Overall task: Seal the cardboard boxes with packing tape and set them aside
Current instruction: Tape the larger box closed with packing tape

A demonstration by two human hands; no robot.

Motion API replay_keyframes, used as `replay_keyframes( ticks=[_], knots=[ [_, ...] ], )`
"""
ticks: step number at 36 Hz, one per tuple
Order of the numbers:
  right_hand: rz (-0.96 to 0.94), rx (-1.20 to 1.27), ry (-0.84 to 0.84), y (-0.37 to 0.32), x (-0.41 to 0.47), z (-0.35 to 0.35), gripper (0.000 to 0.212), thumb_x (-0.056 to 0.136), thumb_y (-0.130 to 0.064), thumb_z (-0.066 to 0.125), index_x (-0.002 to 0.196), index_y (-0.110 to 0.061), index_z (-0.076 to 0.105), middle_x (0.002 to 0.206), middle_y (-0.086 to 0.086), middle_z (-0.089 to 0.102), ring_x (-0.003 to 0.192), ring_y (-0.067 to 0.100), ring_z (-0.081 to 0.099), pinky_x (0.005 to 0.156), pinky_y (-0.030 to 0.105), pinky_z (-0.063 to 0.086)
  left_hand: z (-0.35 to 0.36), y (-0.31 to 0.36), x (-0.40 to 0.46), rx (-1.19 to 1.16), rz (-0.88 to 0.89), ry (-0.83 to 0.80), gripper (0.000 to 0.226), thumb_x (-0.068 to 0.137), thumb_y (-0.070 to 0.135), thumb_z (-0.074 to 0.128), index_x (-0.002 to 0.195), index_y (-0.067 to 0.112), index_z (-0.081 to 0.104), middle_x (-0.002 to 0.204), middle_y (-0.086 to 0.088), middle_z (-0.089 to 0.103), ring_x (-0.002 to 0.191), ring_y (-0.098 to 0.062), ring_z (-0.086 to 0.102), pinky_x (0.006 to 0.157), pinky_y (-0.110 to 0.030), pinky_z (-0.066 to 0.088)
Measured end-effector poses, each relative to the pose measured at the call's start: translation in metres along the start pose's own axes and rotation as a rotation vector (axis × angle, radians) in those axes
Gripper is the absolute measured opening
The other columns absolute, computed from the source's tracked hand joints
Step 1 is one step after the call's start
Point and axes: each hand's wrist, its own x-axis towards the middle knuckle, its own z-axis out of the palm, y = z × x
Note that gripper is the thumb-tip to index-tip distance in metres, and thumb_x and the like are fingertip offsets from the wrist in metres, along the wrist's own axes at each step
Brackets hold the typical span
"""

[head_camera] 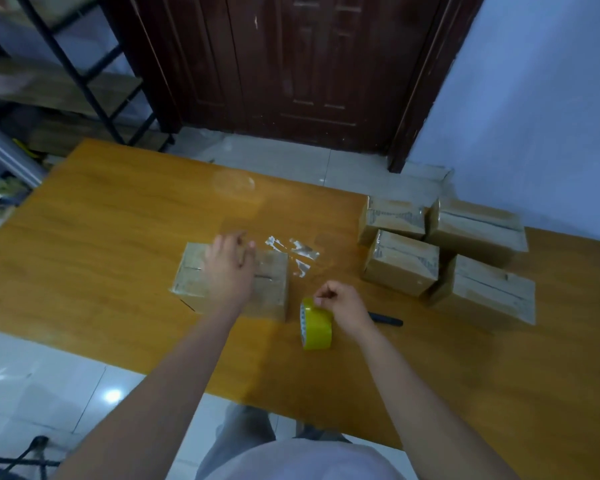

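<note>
While our left hand (pixel 230 268) presses flat on the box (pixel 232 282) | our right hand (pixel 340 306) pinches the tape roll (pixel 316 329) at 3 o'clock of it

Tape roll (pixel 316 323) right of box (pixel 271 285); four boxes (pixel 444 251) far right.

Table (pixel 118 216): glossy orange wood grain. Boxes (pixel 400 261): matt cardboard under shiny clear tape. Tape roll (pixel 317 329): glossy yellow.

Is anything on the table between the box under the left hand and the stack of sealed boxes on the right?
Yes: loose clear tape strips lie between the cardboard box and the four taped boxes.
</note>
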Motion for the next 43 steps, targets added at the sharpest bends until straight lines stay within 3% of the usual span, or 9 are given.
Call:
replay_keyframes(
  ticks=[4,8,13,17,20,23,26,33,43],
  knots=[
    [-0.027,-0.146,-0.246,-0.027,-0.002,-0.018,0.027,0.087,0.001,0.059,0.071,-0.02,0.057,0.077,-0.007,0.059,0.077,0.003,0.053,0.075,0.023,0.041,-0.033,-0.028,0.039,0.147,-0.306,0.063,0.049,0.097,0.032,0.051,0.138,0.007,0.045,0.138,-0.018,0.043,0.128,-0.037,0.034,0.103,-0.045,0.025],
    [0.031,-0.293,-0.401,-0.048,-0.002,-0.019,0.025,0.089,-0.002,0.059,0.074,-0.022,0.057,0.105,0.006,0.067,0.098,0.01,0.058,0.094,0.032,0.044,-0.052,-0.06,0.072,0.122,-0.706,-0.242,0.08,0.094,0.063,0.033,0.145,0.0,0.031,0.147,-0.025,0.033,0.135,-0.04,0.029,0.109,-0.05,0.025],
    [0.077,-0.248,-0.43,-0.065,-0.006,-0.007,0.015,0.092,-0.003,0.055,0.079,-0.011,0.055,0.135,0.018,0.052,0.121,0.011,0.045,0.097,0.025,0.032,-0.057,-0.045,0.077,-0.216,-0.89,-0.576,0.063,0.098,0.051,0.038,0.142,0.005,0.039,0.126,-0.019,0.05,0.118,-0.032,0.044,0.085,-0.041,0.027],
    [0.074,-0.163,-0.341,-0.069,-0.013,0.0,0.024,0.092,-0.001,0.053,0.073,-0.016,0.052,0.142,0.019,0.045,0.135,0.026,0.037,0.101,0.029,0.034,-0.059,-0.033,0.08,-0.272,-0.822,-0.644,0.051,0.101,0.039,0.041,0.136,0.002,0.042,0.092,-0.01,0.044,0.081,-0.028,0.045,0.084,-0.044,0.028],
    [0.042,-0.086,-0.284,-0.069,-0.02,-0.003,0.023,0.091,-0.002,0.054,0.073,-0.016,0.052,0.148,-0.001,0.033,0.14,0.016,0.025,0.109,0.028,0.024,-0.058,-0.041,0.088,-0.36,-0.784,-0.651,0.033,0.099,0.038,0.045,0.115,0.011,0.052,0.114,-0.013,0.05,0.106,-0.03,0.049,0.093,-0.048,0.03],
    [-0.015,-0.088,-0.232,-0.071,-0.023,-0.009,0.021,0.09,-0.002,0.056,0.074,-0.016,0.055,0.152,-0.003,0.026,0.135,0.005,0.021,0.107,0.027,0.022,-0.053,-0.042,0.098,-0.518,-0.648,-0.567,0.013,0.098,0.026,0.048,0.102,0.017,0.055,0.126,-0.013,0.054,0.098,-0.024,0.048,0.086,-0.04,0.035],
    [-0.058,-0.092,-0.174,-0.073,-0.021,-0.009,0.026,0.089,-0.001,0.057,0.069,-0.018,0.056,0.152,-0.003,0.027,0.136,0.006,0.023,0.108,0.028,0.023,-0.052,-0.043,0.103,-0.642,-0.47,-0.534,0.039,0.094,0.007,0.05,0.132,0.011,0.042,0.126,-0.01,0.053,0.096,-0.019,0.052,0.076,-0.035,0.042],
    [-0.097,-0.313,-0.061,-0.064,-0.003,0.001,0.027,0.086,-0.008,0.063,0.067,-0.027,0.057,0.156,-0.006,0.02,0.145,0.019,0.01,0.117,0.048,0.014,-0.048,-0.053,0.091,-0.655,-0.232,-0.451,0.084,0.078,-0.026,0.05,0.145,0.016,0.022,0.133,0.002,0.035,0.121,-0.017,0.036,0.093,-0.036,0.039],
    [0.034,-0.666,-0.106,-0.043,0.008,0.029,0.008,0.089,-0.015,0.062,0.081,-0.015,0.064,0.159,-0.003,0.007,0.145,0.024,-0.002,0.114,0.042,0.015,-0.027,-0.098,0.057,-0.499,-0.18,-0.311,0.062,0.084,-0.018,0.053,0.137,0.008,0.036,0.128,-0.007,0.044,0.112,-0.021,0.046,0.083,-0.037,0.047]
  ],
)
